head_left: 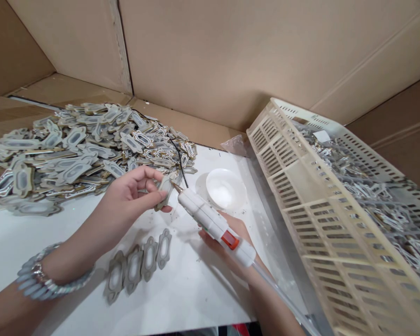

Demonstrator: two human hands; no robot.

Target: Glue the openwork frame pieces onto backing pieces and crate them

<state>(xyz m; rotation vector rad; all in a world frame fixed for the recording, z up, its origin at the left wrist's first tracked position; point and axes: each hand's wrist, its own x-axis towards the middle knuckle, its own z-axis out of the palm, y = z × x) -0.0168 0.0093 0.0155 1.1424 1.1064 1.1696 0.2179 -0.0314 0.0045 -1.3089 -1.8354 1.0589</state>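
Between the thumb and fingers of my left hand [142, 191] is a small grey frame-shaped plate [165, 190], held tilted above the table. My right hand [227, 238] is wrapped round a white hot glue gun [210, 217] with a red switch and a clear glue stick at its back. The gun's metal nozzle is at the plate's upper end; whether they touch I cannot tell. Below my left hand a row of several similar plates [149, 259] lies on the white table [182, 298], their recessed sides up.
A large heap of such plates [73, 149] covers the table's left and back. A white bowl [226, 189] stands beyond the glue gun. On the right, a cream plastic crate [311, 219] holds many small pieces. Cardboard walls [210, 56] rise behind, and a black cord [179, 158] runs past the heap.
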